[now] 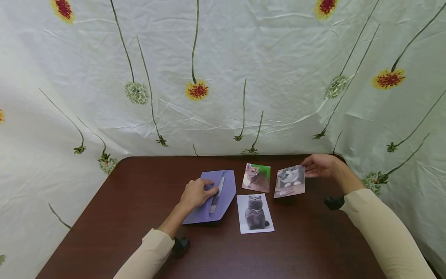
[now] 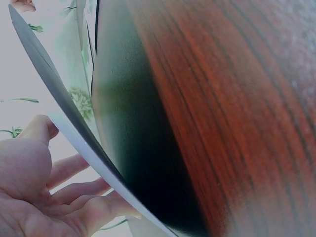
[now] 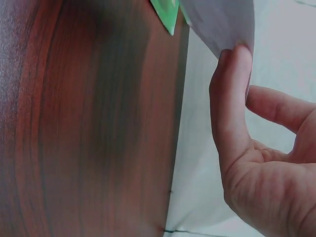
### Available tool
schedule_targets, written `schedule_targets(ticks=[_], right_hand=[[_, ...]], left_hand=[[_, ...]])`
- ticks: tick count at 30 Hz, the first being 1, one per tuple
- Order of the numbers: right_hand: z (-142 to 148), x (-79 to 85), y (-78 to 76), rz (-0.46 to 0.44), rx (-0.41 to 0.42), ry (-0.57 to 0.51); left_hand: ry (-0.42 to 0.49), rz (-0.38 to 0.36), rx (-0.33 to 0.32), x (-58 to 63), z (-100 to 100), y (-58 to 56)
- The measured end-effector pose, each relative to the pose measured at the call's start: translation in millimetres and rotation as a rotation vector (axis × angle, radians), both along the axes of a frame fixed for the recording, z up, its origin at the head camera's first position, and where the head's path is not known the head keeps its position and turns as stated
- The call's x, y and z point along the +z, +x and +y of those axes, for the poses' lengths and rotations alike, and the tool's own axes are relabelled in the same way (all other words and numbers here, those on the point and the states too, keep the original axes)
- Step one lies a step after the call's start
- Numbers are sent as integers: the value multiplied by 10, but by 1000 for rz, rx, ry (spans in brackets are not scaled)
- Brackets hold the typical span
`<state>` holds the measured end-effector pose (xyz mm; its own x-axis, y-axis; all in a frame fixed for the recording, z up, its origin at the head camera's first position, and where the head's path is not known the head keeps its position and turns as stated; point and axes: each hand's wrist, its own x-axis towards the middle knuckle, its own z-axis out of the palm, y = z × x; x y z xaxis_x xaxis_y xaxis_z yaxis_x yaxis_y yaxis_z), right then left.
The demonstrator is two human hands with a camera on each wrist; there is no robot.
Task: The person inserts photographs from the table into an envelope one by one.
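A purple envelope lies on the left of the table, its pocket gaping, with pale and dark edges of something inside. My left hand grips it near the opening, thumb and forefinger over the pocket edge. In the left wrist view, the envelope is edge-on against the thumb and fingers of my left hand. On the right, my right hand pinches the upper right corner of a photo of a grey-and-white cat. Its pale back faces the right wrist view, above the right hand.
A photo of a ginger cat on green lies at the back, left of the held photo. Nearer is a photo of a sitting grey cat. The dark brown table ends against a white flowered cloth.
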<state>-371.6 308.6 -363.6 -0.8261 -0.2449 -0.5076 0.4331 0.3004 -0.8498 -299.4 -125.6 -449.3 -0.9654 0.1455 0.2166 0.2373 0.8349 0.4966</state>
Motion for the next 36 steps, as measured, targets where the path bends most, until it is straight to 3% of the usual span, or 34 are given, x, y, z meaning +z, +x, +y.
schedule_targets(ticks=[8,20,36], right_hand=[[-228,72,34,18,60,3],[-789,106,111,68,127,-2],[-1492,-79,172,116,75,-92]], left_hand=[[-8,-7,-6,8,-28,8],[-7,-18,2,-1,-29,0],[-12,-20,2,21,-16,10]])
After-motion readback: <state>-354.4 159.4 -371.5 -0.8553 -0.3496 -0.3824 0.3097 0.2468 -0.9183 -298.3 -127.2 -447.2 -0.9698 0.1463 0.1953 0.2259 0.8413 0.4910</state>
